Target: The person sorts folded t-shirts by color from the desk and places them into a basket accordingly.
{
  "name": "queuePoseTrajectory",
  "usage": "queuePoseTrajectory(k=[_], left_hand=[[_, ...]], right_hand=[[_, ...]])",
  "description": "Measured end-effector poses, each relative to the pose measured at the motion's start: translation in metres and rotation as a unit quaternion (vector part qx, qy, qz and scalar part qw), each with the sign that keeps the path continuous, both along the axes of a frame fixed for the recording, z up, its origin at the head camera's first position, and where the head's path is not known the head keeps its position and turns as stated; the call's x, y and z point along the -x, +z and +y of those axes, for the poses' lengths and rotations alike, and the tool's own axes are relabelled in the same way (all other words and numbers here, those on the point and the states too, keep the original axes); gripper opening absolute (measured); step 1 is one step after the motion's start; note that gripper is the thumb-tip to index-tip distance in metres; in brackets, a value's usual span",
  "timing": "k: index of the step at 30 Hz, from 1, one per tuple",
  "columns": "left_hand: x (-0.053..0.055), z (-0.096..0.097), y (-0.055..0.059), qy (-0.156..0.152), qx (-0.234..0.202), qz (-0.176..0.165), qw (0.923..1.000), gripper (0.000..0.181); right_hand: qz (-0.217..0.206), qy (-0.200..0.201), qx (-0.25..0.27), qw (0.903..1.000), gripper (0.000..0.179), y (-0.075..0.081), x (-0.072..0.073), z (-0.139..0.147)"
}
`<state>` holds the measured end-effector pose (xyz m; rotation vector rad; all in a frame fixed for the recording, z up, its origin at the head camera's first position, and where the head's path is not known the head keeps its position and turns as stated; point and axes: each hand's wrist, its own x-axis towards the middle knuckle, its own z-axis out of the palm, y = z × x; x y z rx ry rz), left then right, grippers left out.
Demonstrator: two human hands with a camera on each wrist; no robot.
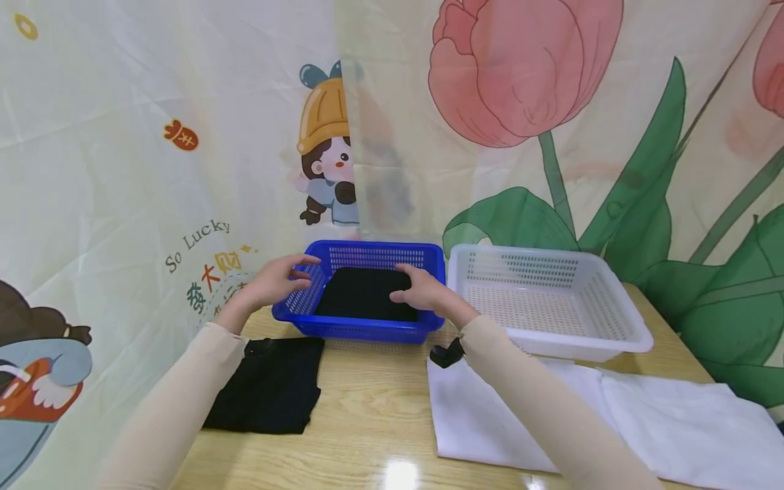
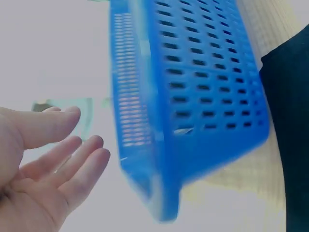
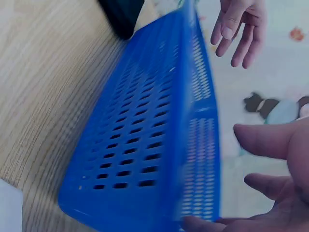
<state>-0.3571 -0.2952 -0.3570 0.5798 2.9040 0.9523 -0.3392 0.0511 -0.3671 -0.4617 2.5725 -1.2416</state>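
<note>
In the head view a blue plastic basket (image 1: 361,331) stands at the back of the table with a folded black cloth (image 1: 367,292) lying in it. My left hand (image 1: 280,280) hovers over the basket's left side, fingers apart and holding nothing. Over the right side is my right hand (image 1: 422,288), thumb and fingers spread, also holding nothing. Both wrist views show the basket's slotted wall (image 2: 207,72) beside loosely bent fingers. A folded black garment (image 1: 275,388) lies on the table below my left forearm.
A white plastic basket (image 1: 545,306) stands to the right of the blue one, with no cloth visible inside. Folded white garments (image 1: 674,415) lie in front of it, partly under my right forearm. A printed curtain (image 1: 392,102) hangs behind the wooden table (image 1: 367,408).
</note>
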Motion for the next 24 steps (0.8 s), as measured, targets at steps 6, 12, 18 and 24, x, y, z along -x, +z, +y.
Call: queuePoseTrajectory(k=[6,12,18,24], left_hand=[[-0.047,-0.033,0.024,-0.009,-0.036,-0.002,0.9993,0.054],[-0.083,-0.074,0.013,-0.019,-0.031,0.011,0.9993,0.061],[-0.107,-0.108,-0.006,0.015,-0.033,-0.004,0.9993,0.071],[-0.12,-0.131,-0.029,0.033,-0.006,-0.013,0.9994,0.083]], right_hand=[[0.016,0.035,0.049,0.9981,0.071,0.021,-0.034,0.013],[0.022,0.052,0.105,0.9929,0.065,0.029,-0.071,0.016],[0.007,0.077,0.157,0.9846,0.059,0.009,-0.1,0.006],[-0.022,0.106,0.176,0.9783,0.056,-0.02,-0.115,-0.012]])
